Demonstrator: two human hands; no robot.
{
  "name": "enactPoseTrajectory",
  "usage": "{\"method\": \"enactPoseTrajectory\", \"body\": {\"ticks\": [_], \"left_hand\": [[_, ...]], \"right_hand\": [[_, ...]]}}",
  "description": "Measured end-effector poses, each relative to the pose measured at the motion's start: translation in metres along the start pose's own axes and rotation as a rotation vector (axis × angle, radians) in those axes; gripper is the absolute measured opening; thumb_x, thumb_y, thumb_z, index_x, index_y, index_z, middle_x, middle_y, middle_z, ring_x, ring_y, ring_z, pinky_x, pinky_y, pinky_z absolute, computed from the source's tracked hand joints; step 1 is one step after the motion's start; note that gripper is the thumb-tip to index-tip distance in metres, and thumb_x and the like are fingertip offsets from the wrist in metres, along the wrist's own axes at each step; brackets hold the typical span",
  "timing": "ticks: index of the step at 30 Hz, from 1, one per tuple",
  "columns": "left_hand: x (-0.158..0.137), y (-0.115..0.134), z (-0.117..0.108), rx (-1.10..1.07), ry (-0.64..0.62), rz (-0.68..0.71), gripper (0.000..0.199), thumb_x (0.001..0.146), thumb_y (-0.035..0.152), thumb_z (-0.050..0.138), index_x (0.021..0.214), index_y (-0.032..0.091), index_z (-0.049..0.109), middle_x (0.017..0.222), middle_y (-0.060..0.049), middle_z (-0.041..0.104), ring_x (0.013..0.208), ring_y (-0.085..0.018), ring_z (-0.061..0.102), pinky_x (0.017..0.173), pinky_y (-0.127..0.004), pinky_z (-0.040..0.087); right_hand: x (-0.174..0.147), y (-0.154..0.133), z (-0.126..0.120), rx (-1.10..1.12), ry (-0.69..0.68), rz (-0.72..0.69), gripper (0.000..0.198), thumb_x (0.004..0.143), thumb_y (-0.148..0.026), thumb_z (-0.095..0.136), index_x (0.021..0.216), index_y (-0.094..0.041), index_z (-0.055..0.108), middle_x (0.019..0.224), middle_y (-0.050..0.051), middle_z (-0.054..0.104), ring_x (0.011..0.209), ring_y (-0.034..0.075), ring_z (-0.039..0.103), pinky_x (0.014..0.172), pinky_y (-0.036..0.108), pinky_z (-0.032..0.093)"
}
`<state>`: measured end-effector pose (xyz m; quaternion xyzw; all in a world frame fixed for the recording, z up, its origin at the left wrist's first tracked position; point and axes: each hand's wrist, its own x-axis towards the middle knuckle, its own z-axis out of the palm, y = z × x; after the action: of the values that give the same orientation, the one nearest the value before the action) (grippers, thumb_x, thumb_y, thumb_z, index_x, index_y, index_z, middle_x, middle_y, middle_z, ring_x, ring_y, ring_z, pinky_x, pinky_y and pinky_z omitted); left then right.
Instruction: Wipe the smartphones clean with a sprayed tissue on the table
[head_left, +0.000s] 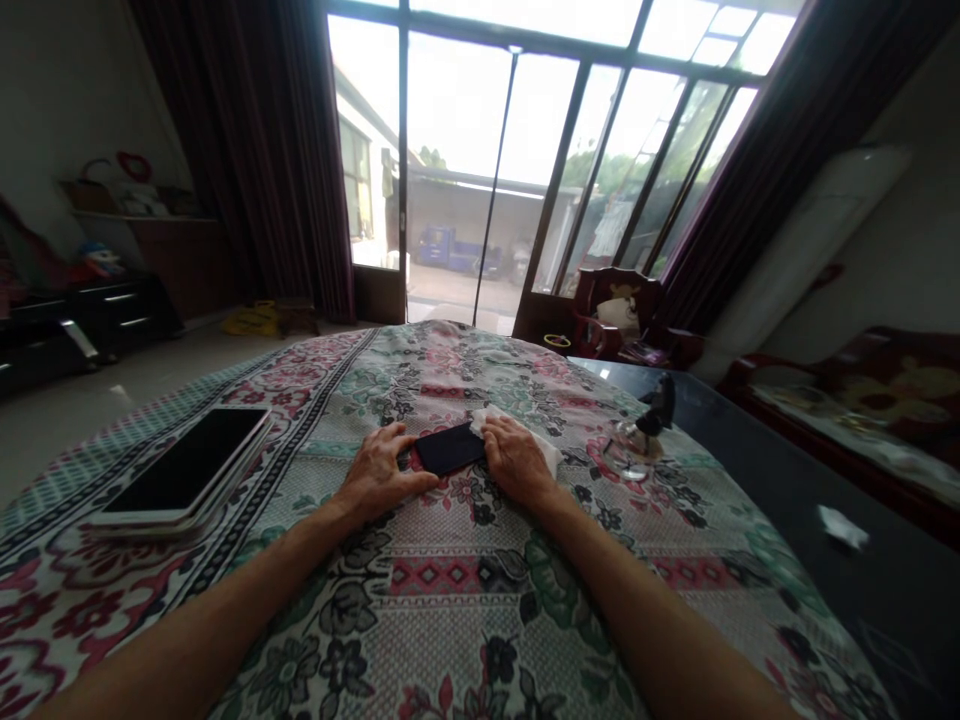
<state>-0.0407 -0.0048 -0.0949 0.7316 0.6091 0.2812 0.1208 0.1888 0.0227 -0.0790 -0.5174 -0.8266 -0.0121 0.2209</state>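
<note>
A tablet (180, 460) is lying atop a stack on the tablecloth (450, 620). The left hand (381, 468) is clasping one end of a phone (448, 449); the right hand (517, 460), apart, is pressing a tissue (550, 456) onto the other. A spray bottle (632, 452) is standing rightward. Beyond, a chair (613, 283) is standing near glass doors (459, 200).

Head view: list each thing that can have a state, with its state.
Black phone: lying flat, unlit
White cloth: bunched
Left hand: gripping the phone's left end
Right hand: pressed on the cloth
White tablet: stacked, screen dark
Spray bottle: upright
Curtains: drawn aside
</note>
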Motion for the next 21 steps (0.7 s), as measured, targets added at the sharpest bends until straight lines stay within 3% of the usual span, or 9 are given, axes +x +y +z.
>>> {"method": "enactPoseTrajectory", "body": {"ticks": [8, 15, 18, 21], "left_hand": [[0.001, -0.003, 0.003, 0.023, 0.022, 0.026, 0.062, 0.063, 0.054, 0.075, 0.113, 0.017, 0.069, 0.139, -0.015, 0.055, 0.132, -0.038, 0.046, 0.111, -0.052, 0.035], [0.001, -0.005, 0.005, 0.066, 0.035, 0.032, 0.061, 0.066, 0.055, 0.07, 0.111, 0.014, 0.07, 0.139, -0.016, 0.055, 0.131, -0.037, 0.047, 0.112, -0.047, 0.037], [0.001, -0.004, 0.004, 0.075, 0.016, 0.031, 0.063, 0.066, 0.056, 0.07, 0.113, 0.014, 0.069, 0.139, -0.016, 0.055, 0.132, -0.037, 0.046, 0.112, -0.048, 0.037], [0.001, -0.003, 0.003, 0.082, -0.008, 0.032, 0.065, 0.066, 0.056, 0.07, 0.117, 0.016, 0.068, 0.14, -0.015, 0.054, 0.133, -0.037, 0.045, 0.113, -0.048, 0.034]], "right_hand": [[-0.009, -0.032, 0.003, 0.069, -0.084, -0.177, 0.039, 0.098, -0.026, 0.038, 0.127, -0.016, 0.062, 0.141, 0.008, 0.056, 0.135, 0.021, 0.044, 0.116, 0.04, 0.031], [-0.013, -0.047, 0.006, 0.189, -0.121, -0.393, 0.037, 0.099, -0.024, 0.036, 0.122, -0.02, 0.064, 0.138, 0.003, 0.059, 0.133, 0.018, 0.047, 0.116, 0.037, 0.032], [-0.008, -0.041, 0.006, 0.192, -0.106, -0.393, 0.038, 0.099, -0.022, 0.034, 0.119, -0.017, 0.066, 0.132, 0.005, 0.064, 0.13, 0.017, 0.051, 0.115, 0.034, 0.033], [-0.001, -0.025, 0.005, 0.147, -0.065, -0.303, 0.038, 0.099, -0.02, 0.034, 0.115, -0.016, 0.067, 0.131, 0.008, 0.064, 0.128, 0.018, 0.052, 0.115, 0.035, 0.033]]}}
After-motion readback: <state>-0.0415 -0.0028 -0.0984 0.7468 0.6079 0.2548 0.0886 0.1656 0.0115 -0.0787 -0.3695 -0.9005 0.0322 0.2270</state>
